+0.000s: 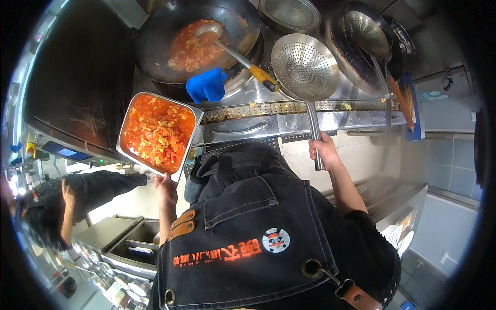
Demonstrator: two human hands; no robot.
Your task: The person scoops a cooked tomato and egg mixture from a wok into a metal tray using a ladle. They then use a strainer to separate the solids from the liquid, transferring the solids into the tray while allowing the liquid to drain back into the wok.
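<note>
My left hand grips the near edge of a rectangular steel pan filled with tomato and scrambled egg. In my right hand is the steel handle of a round perforated skimmer, whose bowl faces up above the stove front. Behind the pan, a large black wok holds more of the red tomato and egg mixture. A steel ladle lies in the wok, its yellow-wrapped handle reaching right beside the skimmer. A blue cloth hangs at the wok's near rim.
More woks and a second skimmer stand at the right, near a brush. A round steel lid or pan sits at the back. Food scraps lie along the perforated gutter. Another person stands at the left.
</note>
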